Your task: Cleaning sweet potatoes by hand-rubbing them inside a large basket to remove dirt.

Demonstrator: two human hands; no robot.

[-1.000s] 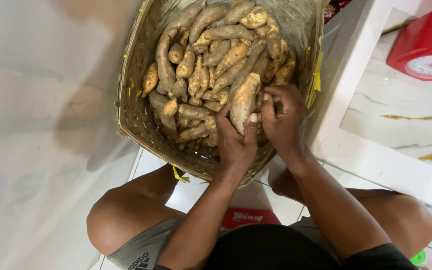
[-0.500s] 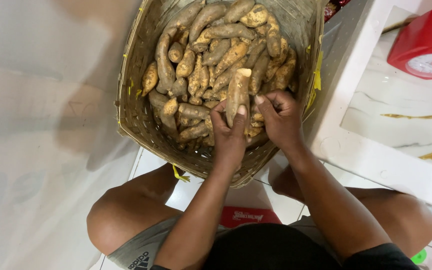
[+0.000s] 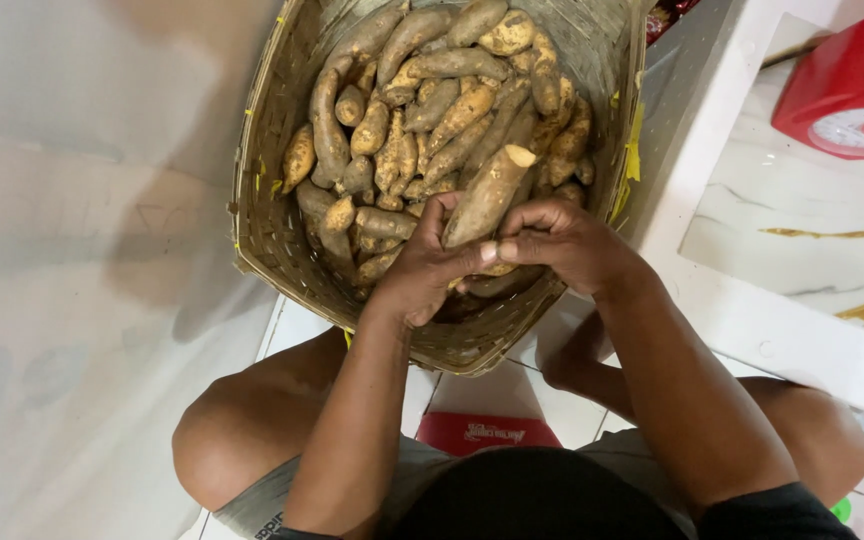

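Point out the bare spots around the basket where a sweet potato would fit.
Bare pale floor lies left of the woven basket. The white marble tabletop is free between the basket and the red scale. The basket is heaped; both hands grip one sweet potato.

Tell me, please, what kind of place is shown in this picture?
Probably a home kitchen or small food stall: a woven basket of sweet potatoes on a tiled floor, beside a red dial scale on a marble-patterned table.

We lose the woven basket at twelve o'clock, where the frame cuts it. Our hands hide the lower end of the sweet potato. The red scale runs off at two o'clock.
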